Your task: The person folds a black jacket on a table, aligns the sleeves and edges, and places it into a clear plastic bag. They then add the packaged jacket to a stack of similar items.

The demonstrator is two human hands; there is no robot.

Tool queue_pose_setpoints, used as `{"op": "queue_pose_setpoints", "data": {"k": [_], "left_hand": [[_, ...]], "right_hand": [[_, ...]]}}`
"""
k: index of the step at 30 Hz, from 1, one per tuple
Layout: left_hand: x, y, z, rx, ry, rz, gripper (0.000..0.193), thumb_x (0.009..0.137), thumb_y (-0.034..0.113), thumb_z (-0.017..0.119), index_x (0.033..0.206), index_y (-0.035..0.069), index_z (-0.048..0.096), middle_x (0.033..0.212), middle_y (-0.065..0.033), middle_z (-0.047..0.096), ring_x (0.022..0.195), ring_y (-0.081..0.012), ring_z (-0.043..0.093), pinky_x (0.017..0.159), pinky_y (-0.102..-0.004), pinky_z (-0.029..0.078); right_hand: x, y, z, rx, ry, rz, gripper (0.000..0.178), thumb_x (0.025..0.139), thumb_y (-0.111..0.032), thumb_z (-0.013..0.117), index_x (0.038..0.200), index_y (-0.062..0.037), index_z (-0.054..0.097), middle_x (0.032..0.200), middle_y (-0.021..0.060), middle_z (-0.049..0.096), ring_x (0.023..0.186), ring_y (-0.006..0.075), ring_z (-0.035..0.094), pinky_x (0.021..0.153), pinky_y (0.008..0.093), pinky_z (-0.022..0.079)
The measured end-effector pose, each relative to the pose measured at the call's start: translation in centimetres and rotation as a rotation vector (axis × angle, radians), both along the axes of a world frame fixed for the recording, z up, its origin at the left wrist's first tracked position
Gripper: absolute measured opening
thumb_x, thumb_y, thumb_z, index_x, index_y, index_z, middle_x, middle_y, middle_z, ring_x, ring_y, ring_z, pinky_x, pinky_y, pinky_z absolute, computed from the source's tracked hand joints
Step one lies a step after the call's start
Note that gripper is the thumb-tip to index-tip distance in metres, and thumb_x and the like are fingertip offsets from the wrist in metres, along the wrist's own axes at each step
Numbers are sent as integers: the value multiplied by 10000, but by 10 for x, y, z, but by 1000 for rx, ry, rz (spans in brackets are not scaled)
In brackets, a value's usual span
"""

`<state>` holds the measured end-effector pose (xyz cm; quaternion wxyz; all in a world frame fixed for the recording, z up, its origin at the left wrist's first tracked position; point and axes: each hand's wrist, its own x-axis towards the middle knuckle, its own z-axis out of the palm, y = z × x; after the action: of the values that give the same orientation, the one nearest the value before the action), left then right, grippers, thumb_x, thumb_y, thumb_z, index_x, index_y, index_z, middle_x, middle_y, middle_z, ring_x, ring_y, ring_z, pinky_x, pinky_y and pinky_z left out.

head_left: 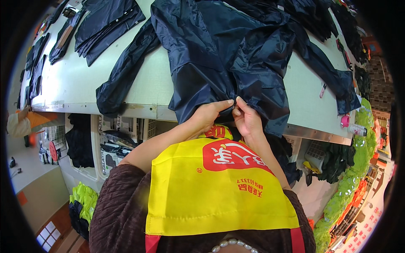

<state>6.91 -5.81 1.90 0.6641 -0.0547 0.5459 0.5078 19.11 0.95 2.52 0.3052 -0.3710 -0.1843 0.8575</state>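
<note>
A dark navy jacket [261, 59] lies spread on the white table [152, 84], sleeves out to both sides, its lower part hanging over the near edge. The front zipper [235, 86] runs down its middle, joined in the stretch just above my fingers. At the zipper's lower end, my left hand [207, 114] grips the jacket with the thumb pointing right. Close against it, my right hand [248, 120] pinches the other side of the zipper between thumb and fingers. The fingertips hide the zipper's bottom end and slider.
Stacked dark garments [107, 29] lie at the back left. On the right are a small pen-like tool [323, 90] and a bottle with a pink cap [354, 125]. Crates [120, 130] sit under the table. Bright yellow-green garments [354, 168] line the right side. Another person's arm [19, 124] shows far left.
</note>
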Motion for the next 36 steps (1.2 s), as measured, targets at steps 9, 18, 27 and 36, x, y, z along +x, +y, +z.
{"op": "queue_pose_setpoints", "data": {"k": [9, 18, 27, 36], "left_hand": [[-9, -10, 23, 46, 30, 101, 233, 775, 255, 709, 820, 30, 669, 808, -50, 622, 738, -123, 513, 694, -262, 399], [-9, -21, 26, 83, -43, 152, 178, 852, 115, 596, 974, 0, 655, 942, -69, 644, 815, -153, 563, 738, -257, 432], [-11, -33, 64, -150, 8, -21, 197, 774, 140, 688, 819, -42, 627, 799, -109, 630, 675, -192, 609, 646, -291, 500], [-34, -43, 43, -357, 335, 55, 340, 674, 217, 797, 837, -45, 653, 766, -103, 639, 643, -192, 598, 606, -282, 468]], "right_hand": [[22, -10, 97, 598, -454, 990, 226, 893, -268, 587, 894, -42, 575, 757, 24, 567, 693, 98, 553, 610, 213, 436], [-8, 25, 73, 1877, -782, 911, 124, 777, -88, 611, 874, -19, 576, 844, 156, 602, 798, 305, 614, 688, 352, 509], [-62, 95, 55, 2202, -804, 676, 54, 755, -69, 569, 800, -46, 587, 795, 116, 593, 788, 273, 603, 658, 348, 503], [32, 285, -1, 1707, -1567, -10, 439, 685, -9, 575, 1121, -24, 526, 1183, 211, 505, 1075, 411, 474, 887, 450, 409]]}}
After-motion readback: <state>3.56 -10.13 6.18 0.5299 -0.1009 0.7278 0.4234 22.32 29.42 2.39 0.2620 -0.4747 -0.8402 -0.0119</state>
